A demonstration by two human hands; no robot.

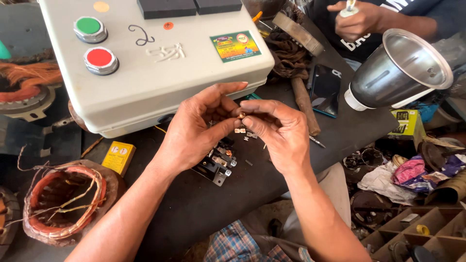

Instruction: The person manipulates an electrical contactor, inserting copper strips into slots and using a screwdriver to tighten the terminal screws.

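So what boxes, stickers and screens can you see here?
Sticker: green and yellow rectangle on the grey control box.
Small box: yellow, on the table beside the copper coil.
Carton: yellow and black, under the steel jar.
Phone: dark blank screen, flat near the hammer handle.

A dark tabletop (pixel 204 204) carries a grey control box (pixel 155 63) with green and red buttons, a black switch part (pixel 217 165), small loose metal bits (pixel 242 132), a yellow packet (pixel 118 156), a phone (pixel 325 90) and a wooden-handled hammer (pixel 305 99)
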